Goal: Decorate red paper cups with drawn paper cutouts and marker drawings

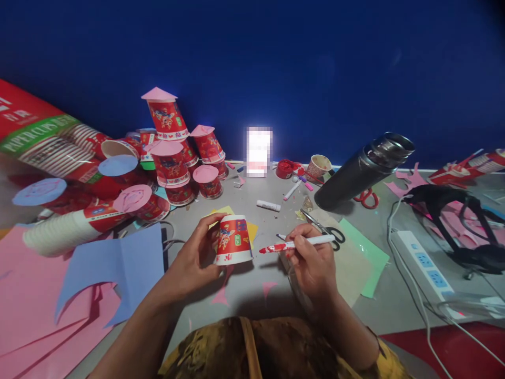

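Note:
My left hand (199,255) grips a red paper cup (234,238) upside down, its white rim at the bottom with a few red marks on it. Between the fingers and thumb of my right hand (311,260) is a white marker (319,240), its red tip pointing left toward the cup but apart from it. Yellow paper (251,229) lies behind the cup. Black-handled scissors (333,235) rest just beyond my right hand, over beige paper (351,268) and a green sheet (376,263).
Stacked red cups with pink paper tops (168,118) stand at the back left. Blue paper (122,268) and pink sheets (23,295) cover the left side. A dark thermos (355,176), a power strip (424,263) with white cables and black straps (437,221) occupy the right.

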`<act>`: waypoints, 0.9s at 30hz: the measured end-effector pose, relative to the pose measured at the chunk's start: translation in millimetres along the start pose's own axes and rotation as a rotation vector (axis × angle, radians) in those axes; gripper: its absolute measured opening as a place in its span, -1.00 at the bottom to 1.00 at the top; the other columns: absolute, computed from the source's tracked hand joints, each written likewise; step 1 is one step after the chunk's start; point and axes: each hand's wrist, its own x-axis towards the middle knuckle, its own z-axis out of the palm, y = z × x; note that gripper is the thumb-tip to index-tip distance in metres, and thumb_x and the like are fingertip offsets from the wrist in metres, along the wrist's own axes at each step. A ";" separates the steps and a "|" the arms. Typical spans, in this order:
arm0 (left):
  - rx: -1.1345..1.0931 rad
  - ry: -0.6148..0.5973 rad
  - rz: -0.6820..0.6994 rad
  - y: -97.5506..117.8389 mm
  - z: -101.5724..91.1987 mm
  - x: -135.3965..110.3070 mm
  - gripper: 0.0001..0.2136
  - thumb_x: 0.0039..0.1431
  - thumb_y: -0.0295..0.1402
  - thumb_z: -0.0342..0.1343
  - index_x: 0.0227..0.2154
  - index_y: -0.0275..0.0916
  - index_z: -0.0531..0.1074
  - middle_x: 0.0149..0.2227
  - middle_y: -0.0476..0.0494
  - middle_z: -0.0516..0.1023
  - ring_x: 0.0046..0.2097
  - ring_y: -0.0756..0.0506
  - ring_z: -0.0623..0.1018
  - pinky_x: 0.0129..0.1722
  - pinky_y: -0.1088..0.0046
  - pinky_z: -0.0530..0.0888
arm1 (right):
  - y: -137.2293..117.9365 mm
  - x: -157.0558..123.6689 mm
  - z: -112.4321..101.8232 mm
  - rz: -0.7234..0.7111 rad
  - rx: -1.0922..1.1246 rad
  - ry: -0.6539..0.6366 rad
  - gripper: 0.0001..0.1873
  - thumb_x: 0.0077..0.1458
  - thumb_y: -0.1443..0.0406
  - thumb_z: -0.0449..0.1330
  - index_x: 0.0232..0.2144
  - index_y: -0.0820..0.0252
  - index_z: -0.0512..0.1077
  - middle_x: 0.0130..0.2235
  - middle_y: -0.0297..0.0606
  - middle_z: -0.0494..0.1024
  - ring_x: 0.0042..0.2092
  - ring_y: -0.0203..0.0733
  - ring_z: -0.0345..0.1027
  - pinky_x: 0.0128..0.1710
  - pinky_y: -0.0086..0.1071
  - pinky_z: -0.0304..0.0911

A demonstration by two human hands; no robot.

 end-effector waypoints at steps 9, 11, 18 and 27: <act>-0.054 0.033 -0.097 -3.6 -2.4 -2.1 -0.20 -0.01 -0.25 0.44 0.29 -0.10 0.24 0.34 -0.39 0.37 0.31 -0.42 0.48 0.28 0.03 0.46 | 0.0 10.1 2.8 0.165 0.175 -0.023 -0.52 -0.13 -0.02 0.58 -0.46 0.17 0.48 -0.60 -0.44 0.45 -0.62 -0.48 0.11 -0.63 -0.58 -0.01; -0.015 0.039 -0.100 -3.5 -2.3 -1.6 -0.21 -0.01 -0.25 0.43 0.29 -0.09 0.24 0.32 -0.38 0.39 0.30 -0.41 0.50 0.27 0.04 0.48 | 1.4 10.4 4.1 0.179 0.176 -0.021 -0.51 -0.15 -0.02 0.58 -0.46 0.16 0.47 -0.59 -0.45 0.45 -0.62 -0.48 0.12 -0.63 -0.58 -0.02; 0.327 0.216 -0.048 -3.2 0.2 2.8 -0.30 -0.01 -0.21 0.37 0.23 -0.11 0.30 0.29 -0.34 0.39 0.20 -0.37 0.58 0.25 -0.01 0.51 | -8.7 21.9 -8.8 0.112 0.048 0.082 -0.49 -0.18 -0.04 0.58 -0.40 0.16 0.51 -0.56 -0.42 0.48 -0.60 -0.47 0.14 -0.63 -0.57 -0.01; 0.401 0.305 -0.008 -7.3 17.2 -4.8 -0.37 0.08 -0.15 0.27 0.24 -0.03 0.32 0.32 -0.25 0.36 0.18 -0.36 0.58 0.26 -0.08 0.49 | -32.5 119.6 -28.9 -0.236 -0.374 0.174 -0.56 -0.02 -0.03 0.40 -0.26 0.19 0.58 -0.43 -0.26 0.63 -0.54 -0.33 0.29 -0.61 -0.48 0.11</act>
